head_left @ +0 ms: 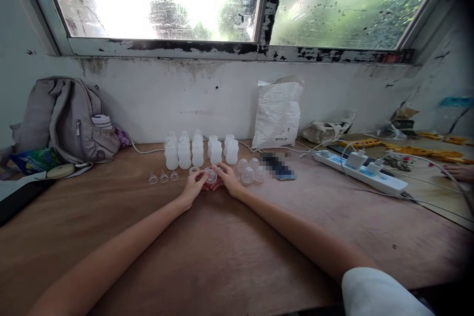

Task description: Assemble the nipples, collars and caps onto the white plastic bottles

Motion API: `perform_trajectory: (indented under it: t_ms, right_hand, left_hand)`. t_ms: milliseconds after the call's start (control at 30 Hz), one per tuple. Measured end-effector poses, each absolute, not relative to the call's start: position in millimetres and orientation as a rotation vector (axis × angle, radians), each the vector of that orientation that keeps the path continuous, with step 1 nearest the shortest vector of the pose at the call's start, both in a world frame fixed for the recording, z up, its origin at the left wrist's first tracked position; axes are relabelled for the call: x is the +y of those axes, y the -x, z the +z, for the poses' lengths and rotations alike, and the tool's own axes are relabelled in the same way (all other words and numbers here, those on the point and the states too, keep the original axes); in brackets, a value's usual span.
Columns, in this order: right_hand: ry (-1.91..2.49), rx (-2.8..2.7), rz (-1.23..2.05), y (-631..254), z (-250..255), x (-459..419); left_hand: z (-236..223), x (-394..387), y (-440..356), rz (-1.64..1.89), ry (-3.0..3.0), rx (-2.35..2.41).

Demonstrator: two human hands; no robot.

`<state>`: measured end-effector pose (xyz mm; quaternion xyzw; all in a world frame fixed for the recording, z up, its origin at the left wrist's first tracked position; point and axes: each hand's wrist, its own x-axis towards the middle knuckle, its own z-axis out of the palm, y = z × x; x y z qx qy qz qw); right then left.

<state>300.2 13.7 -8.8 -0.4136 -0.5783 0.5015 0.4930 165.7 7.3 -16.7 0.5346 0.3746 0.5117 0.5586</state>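
Pinching a clear round piece (211, 176) between the fingertips of both hands, the person works low over the wooden table (207, 256).
The left hand (194, 187) and right hand (228, 181) meet with fingers curled around the piece, forearms reaching in from either side; a ring (193, 171) lies just beside the left fingers. White bottles (184, 155) stand in rows directly beyond the hands, the three left rows topped with clear pieces; their contents cannot be told. Three clear teats (163, 176) sit to the left, clear domed caps (248, 175) and a blurred-out phone (277, 166) to the right. The backpack (66, 118) has a lidded cup (101, 121) in its side pocket.
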Motion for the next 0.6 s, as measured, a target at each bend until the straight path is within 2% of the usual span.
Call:
perform_trajectory:
  t_ms: [233, 400, 600]
  right_hand:
    - [1.09, -1.429, 1.037, -301.4, -12.8, 12.7]
    - [1.004, -1.708, 0.848, -301.5, -10.7, 4.0]
    - [0.973, -1.784, 0.852, -300.9, -11.3, 6.1]
  left_hand:
    - [-19.7, 9.9, -164.9, 1.215, -1.213, 0.903]
    - [-20.3, 10.8, -164.3, 1.263, -1.161, 0.888]
    - [-18.5, 8.7, -162.9, 1.288, -1.15, 0.86]
